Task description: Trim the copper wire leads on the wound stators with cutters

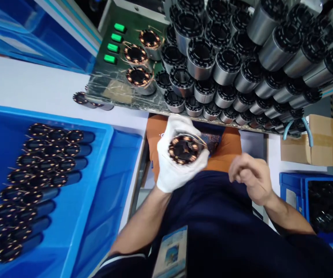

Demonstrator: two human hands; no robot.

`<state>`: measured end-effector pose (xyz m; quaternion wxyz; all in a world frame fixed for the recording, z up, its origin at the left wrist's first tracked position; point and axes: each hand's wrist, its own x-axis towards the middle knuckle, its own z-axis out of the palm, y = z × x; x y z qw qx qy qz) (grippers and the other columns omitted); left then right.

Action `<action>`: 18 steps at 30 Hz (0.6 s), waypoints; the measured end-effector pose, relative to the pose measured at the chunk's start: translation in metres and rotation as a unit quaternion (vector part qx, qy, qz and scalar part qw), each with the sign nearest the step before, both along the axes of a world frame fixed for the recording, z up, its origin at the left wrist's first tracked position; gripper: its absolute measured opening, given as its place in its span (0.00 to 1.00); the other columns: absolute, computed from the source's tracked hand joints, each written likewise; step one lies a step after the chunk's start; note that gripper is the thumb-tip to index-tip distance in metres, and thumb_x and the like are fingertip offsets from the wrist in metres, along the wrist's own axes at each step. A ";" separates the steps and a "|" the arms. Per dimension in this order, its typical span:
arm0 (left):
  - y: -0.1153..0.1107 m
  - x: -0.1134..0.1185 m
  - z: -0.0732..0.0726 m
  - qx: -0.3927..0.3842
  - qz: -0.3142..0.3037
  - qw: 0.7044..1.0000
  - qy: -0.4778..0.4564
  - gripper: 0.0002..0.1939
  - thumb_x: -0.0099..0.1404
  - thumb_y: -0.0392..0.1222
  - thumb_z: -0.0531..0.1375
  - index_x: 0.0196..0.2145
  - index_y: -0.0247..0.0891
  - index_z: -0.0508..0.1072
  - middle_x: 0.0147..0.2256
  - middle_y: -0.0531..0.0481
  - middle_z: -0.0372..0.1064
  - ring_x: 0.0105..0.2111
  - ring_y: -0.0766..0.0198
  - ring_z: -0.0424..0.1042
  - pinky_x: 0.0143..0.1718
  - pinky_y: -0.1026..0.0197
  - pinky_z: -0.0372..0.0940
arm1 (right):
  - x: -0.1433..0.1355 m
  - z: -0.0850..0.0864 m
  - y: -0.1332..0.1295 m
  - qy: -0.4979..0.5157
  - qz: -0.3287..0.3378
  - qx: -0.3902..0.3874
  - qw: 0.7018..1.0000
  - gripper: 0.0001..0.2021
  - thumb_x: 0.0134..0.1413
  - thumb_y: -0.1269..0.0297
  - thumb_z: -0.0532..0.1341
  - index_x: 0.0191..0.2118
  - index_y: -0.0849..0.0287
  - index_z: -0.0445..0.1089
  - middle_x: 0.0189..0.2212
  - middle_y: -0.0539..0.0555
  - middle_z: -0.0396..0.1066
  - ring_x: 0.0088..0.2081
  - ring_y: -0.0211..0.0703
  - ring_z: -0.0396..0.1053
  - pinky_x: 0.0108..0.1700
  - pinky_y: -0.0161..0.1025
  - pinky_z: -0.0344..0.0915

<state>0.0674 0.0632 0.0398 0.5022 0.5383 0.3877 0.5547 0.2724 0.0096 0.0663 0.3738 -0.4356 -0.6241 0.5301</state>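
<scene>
White-gloved left hand (178, 158) is gripping a wound stator (184, 148), hiding its body; bare right hand (252, 177) is curling loosely, blurred, holding nothing

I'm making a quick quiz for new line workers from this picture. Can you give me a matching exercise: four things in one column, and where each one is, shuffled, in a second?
Things:
1. wound stator
2. left hand
3. green buttons
4. right hand

Descriptions:
A. bare, holding nothing
B. in a row on the panel, upper left
C. wears a white glove
D. held in the gloved hand, copper coils facing up

Pairs: 1-D, 2-C, 3-B, 4-A
</scene>
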 end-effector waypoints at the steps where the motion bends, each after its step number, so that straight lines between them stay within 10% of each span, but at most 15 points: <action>1: 0.003 -0.005 -0.004 0.072 -0.007 0.995 0.068 0.24 0.58 0.35 0.78 0.46 0.43 0.72 0.46 0.47 0.66 0.48 0.56 0.71 0.53 0.52 0.69 | 0.002 0.001 0.001 0.009 -0.007 -0.003 1.000 0.17 0.78 0.46 0.69 0.47 0.56 0.74 0.33 0.51 0.73 0.32 0.40 0.71 0.32 0.37 0.65; 4: -0.001 -0.016 -0.008 0.177 -0.055 0.973 0.135 0.30 0.64 0.37 0.79 0.57 0.45 0.71 0.54 0.46 0.69 0.55 0.55 0.74 0.58 0.53 0.71 | -0.005 -0.003 0.001 0.069 0.001 -0.007 0.998 0.14 0.84 0.63 0.64 0.39 0.57 0.68 0.27 0.46 0.68 0.27 0.33 0.63 0.31 0.34 0.60; 8: -0.019 -0.019 -0.002 -0.040 -0.140 0.989 -0.013 0.29 0.74 0.52 0.77 0.67 0.50 0.77 0.60 0.43 0.74 0.57 0.54 0.77 0.60 0.53 0.74 | -0.017 -0.023 -0.010 0.230 0.024 -0.052 0.972 0.17 0.87 0.68 0.56 0.37 0.58 0.65 0.24 0.45 0.64 0.23 0.31 0.58 0.27 0.33 0.57; 14: -0.026 0.005 -0.001 -0.356 -0.216 0.824 -0.385 0.28 0.59 0.51 0.85 0.48 0.43 0.78 0.36 0.52 0.70 0.25 0.74 0.62 0.26 0.70 0.60 | -0.006 -0.020 -0.012 0.021 -0.030 0.121 0.992 0.11 0.74 0.73 0.66 0.36 0.60 0.72 0.43 0.55 0.71 0.42 0.39 0.69 0.44 0.40 0.69; 18: -0.022 0.009 -0.002 -0.338 -0.120 0.886 -0.295 0.30 0.57 0.58 0.85 0.44 0.39 0.79 0.38 0.49 0.74 0.34 0.65 0.74 0.36 0.65 0.73 | -0.019 -0.010 0.011 0.216 0.009 0.165 0.962 0.16 0.71 0.73 0.64 0.30 0.60 0.61 0.48 0.56 0.75 0.39 0.37 0.71 0.40 0.40 0.72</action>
